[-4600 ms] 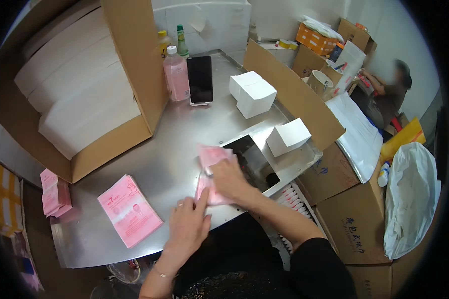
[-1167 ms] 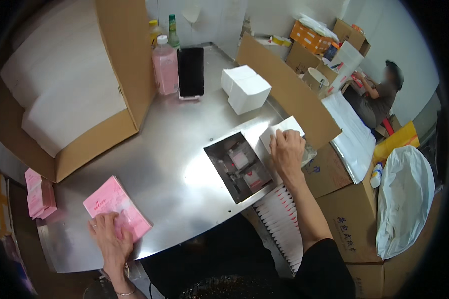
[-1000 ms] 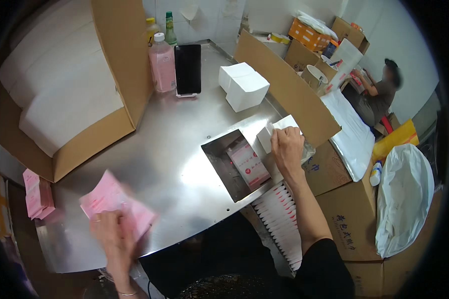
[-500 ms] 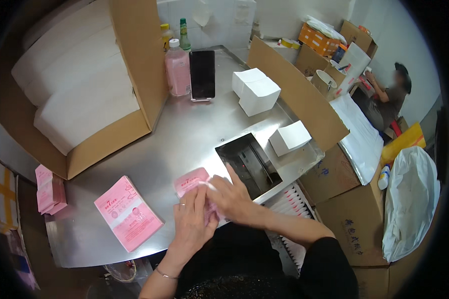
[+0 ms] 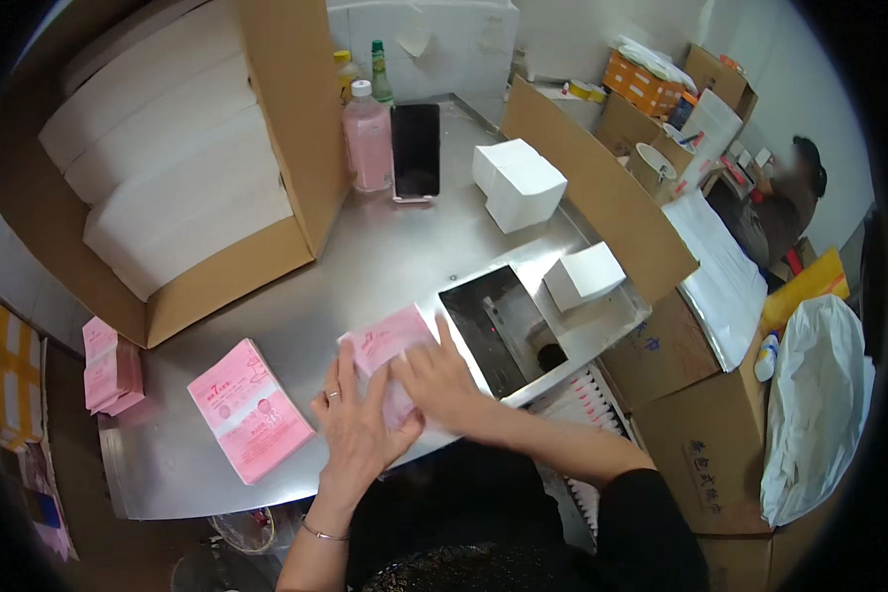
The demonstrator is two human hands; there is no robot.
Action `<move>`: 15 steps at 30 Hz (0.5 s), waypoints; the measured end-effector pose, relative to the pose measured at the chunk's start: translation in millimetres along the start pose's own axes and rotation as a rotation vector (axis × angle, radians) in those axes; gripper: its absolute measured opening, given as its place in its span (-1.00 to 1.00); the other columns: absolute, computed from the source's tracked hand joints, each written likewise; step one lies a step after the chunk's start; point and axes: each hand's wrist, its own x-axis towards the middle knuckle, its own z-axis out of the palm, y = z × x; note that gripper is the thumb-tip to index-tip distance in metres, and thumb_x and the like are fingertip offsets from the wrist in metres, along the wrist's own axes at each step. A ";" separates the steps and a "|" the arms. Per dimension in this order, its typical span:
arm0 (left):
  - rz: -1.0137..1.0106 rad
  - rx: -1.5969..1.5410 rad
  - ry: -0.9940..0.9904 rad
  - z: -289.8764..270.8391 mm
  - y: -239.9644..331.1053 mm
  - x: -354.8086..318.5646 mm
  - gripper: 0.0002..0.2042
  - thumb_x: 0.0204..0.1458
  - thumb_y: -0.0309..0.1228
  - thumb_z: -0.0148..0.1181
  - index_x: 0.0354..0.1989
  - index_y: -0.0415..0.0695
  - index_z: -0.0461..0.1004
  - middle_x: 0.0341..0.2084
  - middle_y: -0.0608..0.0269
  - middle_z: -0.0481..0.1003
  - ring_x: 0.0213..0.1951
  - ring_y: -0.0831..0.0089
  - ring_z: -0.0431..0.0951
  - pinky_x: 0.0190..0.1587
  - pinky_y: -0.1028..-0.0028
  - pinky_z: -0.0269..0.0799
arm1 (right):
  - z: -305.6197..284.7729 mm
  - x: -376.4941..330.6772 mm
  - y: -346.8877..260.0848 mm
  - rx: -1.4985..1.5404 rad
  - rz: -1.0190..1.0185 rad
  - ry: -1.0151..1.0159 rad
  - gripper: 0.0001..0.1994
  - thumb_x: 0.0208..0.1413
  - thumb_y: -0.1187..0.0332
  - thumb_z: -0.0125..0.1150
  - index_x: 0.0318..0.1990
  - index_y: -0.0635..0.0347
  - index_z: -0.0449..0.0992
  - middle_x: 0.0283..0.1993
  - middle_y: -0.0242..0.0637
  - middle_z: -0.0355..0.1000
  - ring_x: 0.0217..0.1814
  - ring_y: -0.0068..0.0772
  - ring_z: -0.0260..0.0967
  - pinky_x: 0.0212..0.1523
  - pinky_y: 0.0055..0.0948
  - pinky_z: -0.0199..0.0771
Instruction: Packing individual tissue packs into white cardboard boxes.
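- Two hands of mine work on one pink wrapper (image 5: 393,335), which lies on the bench (image 5: 365,261) just left of the one dark opening (image 5: 479,321).
- My left hand (image 5: 358,422) has its fingers spread wide, thumb apart, resting on the wrapper.
- My right hand (image 5: 439,385) lies on it too, index finger stretched forward; I cannot tell whether the others pinch it.
- Two pink stacks: one flat stack (image 5: 254,414) left of my hands, one folded stack (image 5: 113,367) near the bench's left end.
- Two white paper blocks (image 5: 520,185), well apart from my hands, beyond and beside the opening.
- Three bottles (image 5: 368,143) and one phone (image 5: 416,153) stand at the back.
- A second ago my left hand was at the flat stack and my right at the nearer white block; now both meet on the wrapper.
- Half a second ago the wrapper looked bunched; now it lies flatter.
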 end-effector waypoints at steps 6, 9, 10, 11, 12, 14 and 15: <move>-0.094 0.074 0.177 -4.2 9.6 1.9 -0.33 -0.18 -0.03 0.36 0.11 -0.17 0.43 0.36 -0.18 0.15 0.36 -0.22 0.12 0.24 -0.15 0.00 | -10.5 -5.3 -28.3 0.382 0.134 0.045 -0.74 -0.05 0.54 0.11 -0.15 0.33 0.48 -0.09 -0.04 0.47 -0.03 0.06 0.45 0.37 0.15 0.12; 0.126 0.114 -0.077 -9.3 3.8 -6.1 -0.37 -0.12 -0.01 0.31 0.11 -0.13 0.45 0.27 -0.12 0.28 0.24 -0.16 0.25 0.15 -0.06 0.12 | -60.3 -34.6 39.5 -0.176 0.218 0.410 -0.70 -0.19 0.57 0.15 -0.20 0.34 0.54 -0.35 -0.13 0.49 -0.31 0.04 0.48 -0.20 -0.02 0.50; 0.076 0.098 -0.090 -11.7 6.1 -7.8 -0.39 -0.10 0.00 0.30 0.10 -0.11 0.47 0.21 -0.09 0.33 0.14 -0.10 0.30 0.07 -0.01 0.17 | -86.6 -45.1 50.7 -0.438 0.531 0.207 -0.71 -0.11 0.53 0.19 -0.15 0.32 0.56 -0.30 -0.15 0.48 -0.21 -0.04 0.47 -0.17 -0.06 0.42; 0.043 0.074 -0.088 -11.1 10.6 -2.4 -0.41 -0.09 0.01 0.28 0.09 -0.09 0.49 0.15 -0.05 0.37 0.04 -0.03 0.35 0.00 0.04 0.21 | -102.0 -45.6 70.7 -0.729 0.523 0.329 -0.76 -0.02 0.46 0.24 -0.16 0.33 0.56 -0.28 -0.19 0.44 -0.12 -0.13 0.42 -0.06 -0.09 0.33; 0.083 0.149 -0.045 -7.7 13.5 0.2 -0.43 -0.08 0.03 0.27 0.07 -0.05 0.51 -0.03 0.01 0.41 -0.14 0.10 0.36 -0.12 0.13 0.20 | -103.5 -59.7 90.5 -0.819 0.590 0.310 -0.81 0.07 0.40 0.25 -0.18 0.27 0.58 -0.25 -0.22 0.41 -0.08 -0.19 0.36 0.01 -0.07 0.24; 0.068 0.133 -0.103 -7.1 24.6 2.6 -0.41 -0.08 0.07 0.28 0.06 -0.06 0.51 -0.09 0.03 0.40 -0.16 0.11 0.36 -0.11 0.14 0.19 | -89.4 -92.1 121.2 -0.747 0.628 0.314 -0.83 0.08 0.38 0.25 -0.20 0.23 0.59 -0.28 -0.24 0.40 -0.12 -0.20 0.36 -0.03 -0.07 0.24; 0.033 0.135 -0.172 -6.6 29.6 3.4 -0.39 -0.09 0.11 0.29 0.04 -0.08 0.51 -0.16 0.04 0.40 -0.17 0.13 0.36 -0.11 0.14 0.17 | -85.1 -99.9 130.7 -0.646 0.657 0.316 -0.86 0.10 0.37 0.25 -0.22 0.20 0.61 -0.31 -0.25 0.39 -0.15 -0.20 0.35 -0.06 -0.08 0.25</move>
